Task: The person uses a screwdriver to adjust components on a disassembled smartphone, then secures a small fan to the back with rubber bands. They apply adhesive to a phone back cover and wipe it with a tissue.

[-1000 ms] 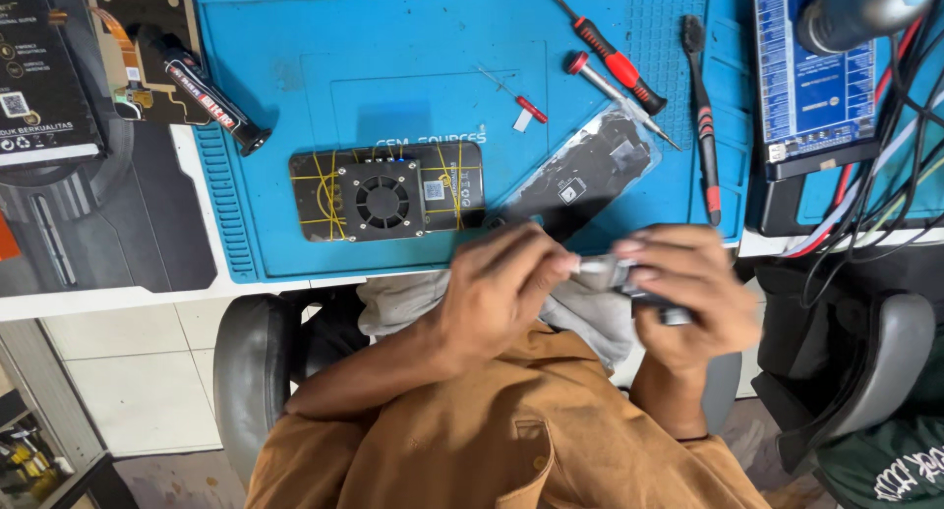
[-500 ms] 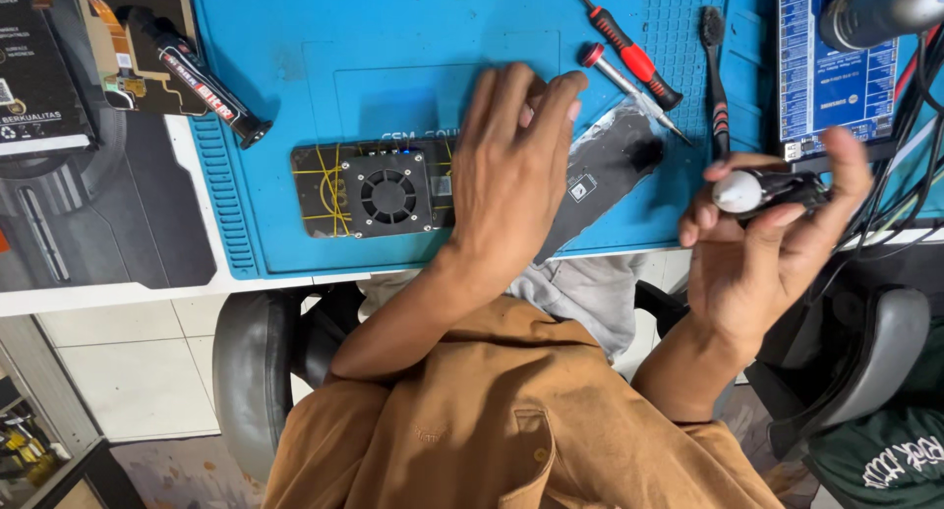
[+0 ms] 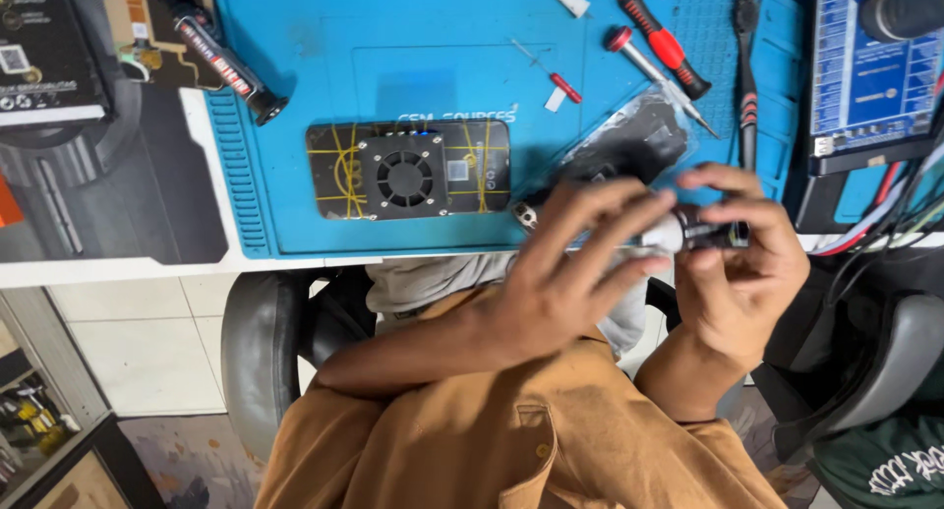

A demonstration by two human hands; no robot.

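Note:
My right hand (image 3: 739, 273) is shut on a small black tool with a white end (image 3: 688, 234), held over the near edge of the blue work mat (image 3: 393, 37). My left hand (image 3: 570, 268) is beside it with its fingers spread, and the fingertips touch the tool's white end. A thin metal shaft seems to run under those fingers. Just past both hands lies a clear plastic bag with a dark part inside (image 3: 629, 140). A black board with a fan and yellow tape (image 3: 408, 170) sits on the mat to the left.
Two red-handled screwdrivers (image 3: 659, 37), a black slim tool (image 3: 747, 76), a white cap (image 3: 572, 1) and a small red pin (image 3: 563, 84) lie on the mat. A dark tube (image 3: 221, 61) lies at the mat's left edge. A blue device (image 3: 865, 76) and cables stand at the right.
My left hand, which had reached out over the fan board and bag, has drawn back to the tool. My right hand came in leftward and lower with the tool.

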